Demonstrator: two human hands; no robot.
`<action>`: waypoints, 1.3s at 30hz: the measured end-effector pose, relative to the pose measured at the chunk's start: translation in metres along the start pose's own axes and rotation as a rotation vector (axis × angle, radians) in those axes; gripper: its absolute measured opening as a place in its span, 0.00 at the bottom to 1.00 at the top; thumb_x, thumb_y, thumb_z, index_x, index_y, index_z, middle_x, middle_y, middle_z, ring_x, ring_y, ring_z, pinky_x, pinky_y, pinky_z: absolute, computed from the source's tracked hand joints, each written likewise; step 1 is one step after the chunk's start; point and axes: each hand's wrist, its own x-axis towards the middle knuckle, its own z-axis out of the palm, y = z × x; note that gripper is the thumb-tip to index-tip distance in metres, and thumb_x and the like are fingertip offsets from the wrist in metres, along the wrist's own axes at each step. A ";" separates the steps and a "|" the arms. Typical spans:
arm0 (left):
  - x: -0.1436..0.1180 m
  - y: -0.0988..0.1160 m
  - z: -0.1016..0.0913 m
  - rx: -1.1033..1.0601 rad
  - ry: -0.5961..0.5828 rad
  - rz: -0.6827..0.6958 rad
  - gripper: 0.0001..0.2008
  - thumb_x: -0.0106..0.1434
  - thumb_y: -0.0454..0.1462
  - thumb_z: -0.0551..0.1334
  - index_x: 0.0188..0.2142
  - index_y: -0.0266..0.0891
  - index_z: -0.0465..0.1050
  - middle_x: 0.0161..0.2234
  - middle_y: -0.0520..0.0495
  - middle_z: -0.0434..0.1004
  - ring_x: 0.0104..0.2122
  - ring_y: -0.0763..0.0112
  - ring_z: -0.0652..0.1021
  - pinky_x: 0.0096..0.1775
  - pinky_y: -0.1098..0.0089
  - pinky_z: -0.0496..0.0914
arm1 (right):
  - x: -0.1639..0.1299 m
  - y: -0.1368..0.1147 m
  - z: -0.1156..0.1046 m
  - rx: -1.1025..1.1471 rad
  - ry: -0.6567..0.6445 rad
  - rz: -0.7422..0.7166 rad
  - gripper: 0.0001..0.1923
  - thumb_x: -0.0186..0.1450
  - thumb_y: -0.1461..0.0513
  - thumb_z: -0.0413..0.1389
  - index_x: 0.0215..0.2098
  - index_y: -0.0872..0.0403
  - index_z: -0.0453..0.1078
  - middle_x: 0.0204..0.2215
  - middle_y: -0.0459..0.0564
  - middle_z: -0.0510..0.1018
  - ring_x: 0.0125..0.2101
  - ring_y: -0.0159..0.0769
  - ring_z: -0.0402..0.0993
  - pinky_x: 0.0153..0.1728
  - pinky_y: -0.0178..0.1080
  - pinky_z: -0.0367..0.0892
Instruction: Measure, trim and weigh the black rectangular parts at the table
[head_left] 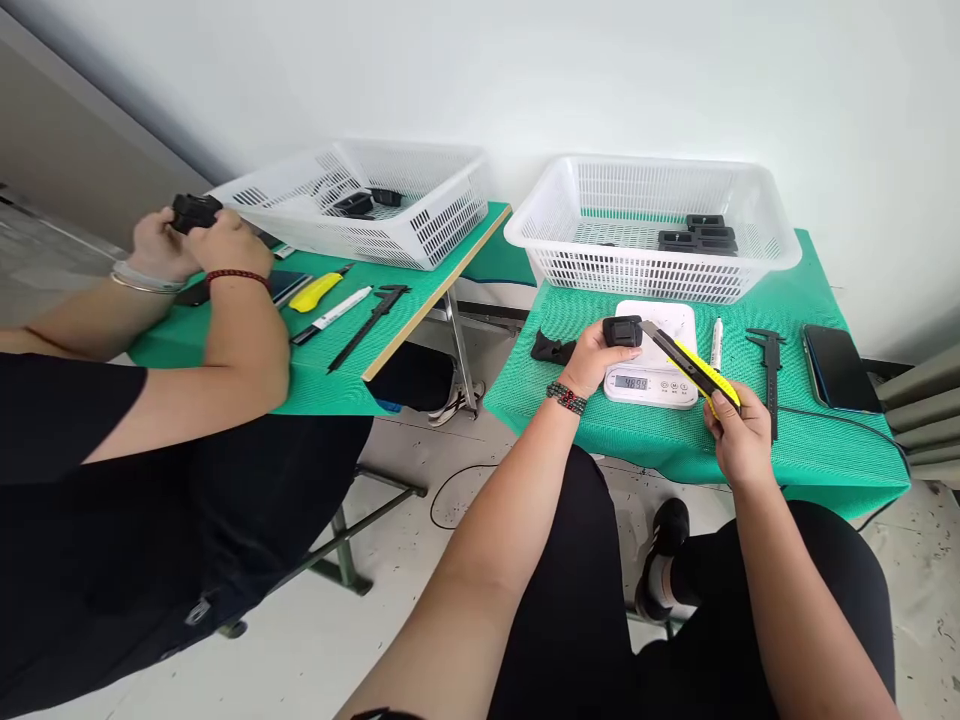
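Note:
My left hand is closed around a small black plastic part, held up over the left side of a white digital scale. In my right hand is a yellow and black utility knife, its blade out and pointing up and left. The blade tip is close to the part's right side; whether they touch I cannot tell. Left of the scale, partly behind my left hand, lies a dark crumpled-looking item. A white marker and a black caliper lie right of the scale.
Behind the scale stands a white basket with several black parts. A phone lies at the right of the green-covered table. At the left table, a co-worker's hands hold a black part near another basket.

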 end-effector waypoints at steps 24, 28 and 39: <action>-0.003 0.004 0.001 -0.015 -0.033 0.006 0.19 0.42 0.39 0.79 0.32 0.38 0.78 0.31 0.52 0.79 0.35 0.66 0.77 0.43 0.64 0.70 | 0.002 0.000 -0.001 0.078 -0.044 0.010 0.20 0.60 0.48 0.69 0.42 0.51 0.76 0.22 0.40 0.69 0.21 0.29 0.61 0.19 0.32 0.56; -0.003 0.006 0.002 -0.016 -0.038 0.008 0.18 0.42 0.38 0.79 0.32 0.38 0.79 0.31 0.53 0.79 0.34 0.67 0.76 0.42 0.65 0.70 | 0.002 -0.002 0.000 0.093 -0.041 0.024 0.20 0.59 0.48 0.70 0.42 0.50 0.77 0.22 0.41 0.69 0.21 0.28 0.61 0.18 0.32 0.56; -0.003 0.007 0.002 0.023 -0.058 0.020 0.18 0.43 0.39 0.79 0.31 0.37 0.77 0.30 0.52 0.78 0.34 0.67 0.76 0.42 0.65 0.69 | 0.001 -0.005 0.000 0.108 -0.062 0.022 0.18 0.59 0.49 0.70 0.40 0.50 0.77 0.21 0.41 0.69 0.20 0.28 0.61 0.18 0.32 0.55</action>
